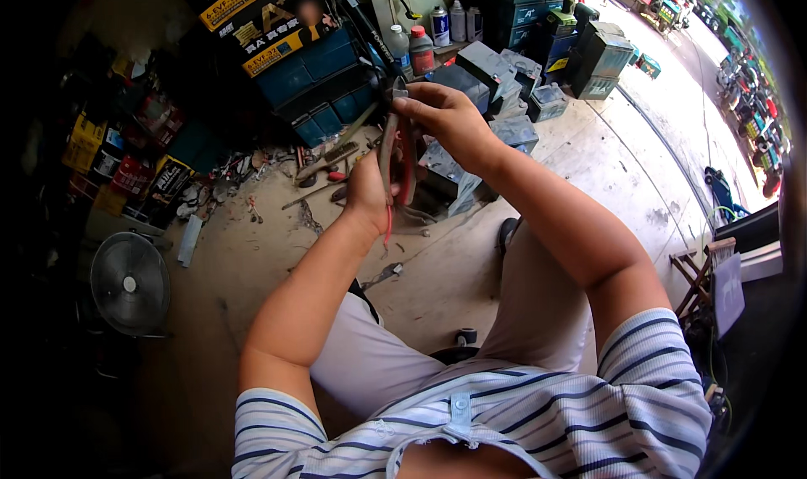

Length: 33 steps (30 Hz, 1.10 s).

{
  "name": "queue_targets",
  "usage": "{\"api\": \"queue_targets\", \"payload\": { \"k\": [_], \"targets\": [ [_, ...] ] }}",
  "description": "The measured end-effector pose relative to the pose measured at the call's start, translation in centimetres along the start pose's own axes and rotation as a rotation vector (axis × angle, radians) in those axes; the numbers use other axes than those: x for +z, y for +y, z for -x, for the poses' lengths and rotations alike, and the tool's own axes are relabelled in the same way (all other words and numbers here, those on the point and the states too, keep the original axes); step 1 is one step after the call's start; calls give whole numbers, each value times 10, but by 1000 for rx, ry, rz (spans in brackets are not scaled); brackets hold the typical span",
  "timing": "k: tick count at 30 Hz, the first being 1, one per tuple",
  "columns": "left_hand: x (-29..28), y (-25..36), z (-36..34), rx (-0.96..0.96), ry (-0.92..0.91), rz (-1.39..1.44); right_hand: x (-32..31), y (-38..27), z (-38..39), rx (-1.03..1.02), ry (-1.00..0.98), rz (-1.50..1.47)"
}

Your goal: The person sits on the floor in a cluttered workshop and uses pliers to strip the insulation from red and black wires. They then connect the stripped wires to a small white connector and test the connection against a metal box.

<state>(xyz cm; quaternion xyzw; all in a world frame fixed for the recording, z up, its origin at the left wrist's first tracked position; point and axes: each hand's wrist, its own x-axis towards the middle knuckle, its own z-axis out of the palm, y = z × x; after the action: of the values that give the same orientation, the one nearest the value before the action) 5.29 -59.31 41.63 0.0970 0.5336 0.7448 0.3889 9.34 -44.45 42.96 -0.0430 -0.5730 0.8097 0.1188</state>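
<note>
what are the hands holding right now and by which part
A pliers-like tool, by its handles in the left hand and near its head in the right hand. Whether the red wire is gripped is unclear.

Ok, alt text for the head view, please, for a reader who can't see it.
A seated person holds a pliers-like tool, left-hand grip low on it, right-hand grip at its top. Grey batteries crowd the floor ahead; a round fan stands at left.
</note>
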Motion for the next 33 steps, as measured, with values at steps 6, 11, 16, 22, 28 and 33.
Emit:
{"api": "queue_targets", "payload": {
  "k": [6, 11, 16, 22, 28, 33],
  "targets": [
    [23, 4, 16, 22, 212, 11, -6, -1, 3, 34, -80, 75],
    [0, -5, 14, 22, 129, 19, 1, 3, 2, 36, -72, 2],
    [-10, -11, 14, -9, 89, 83, 5, -2, 5, 119, -111, -240],
    [-20, -17, 10, -56, 24, 153, 4, -4, 5, 162, -137, -288],
    [-22, -20, 9, -54, -2, 162, 5, -4, 5, 145, -113, -283],
    [-13, -14, 11, 48, 73, -24, -3, 5, -1, 134, -64, -37]
  ]
}}
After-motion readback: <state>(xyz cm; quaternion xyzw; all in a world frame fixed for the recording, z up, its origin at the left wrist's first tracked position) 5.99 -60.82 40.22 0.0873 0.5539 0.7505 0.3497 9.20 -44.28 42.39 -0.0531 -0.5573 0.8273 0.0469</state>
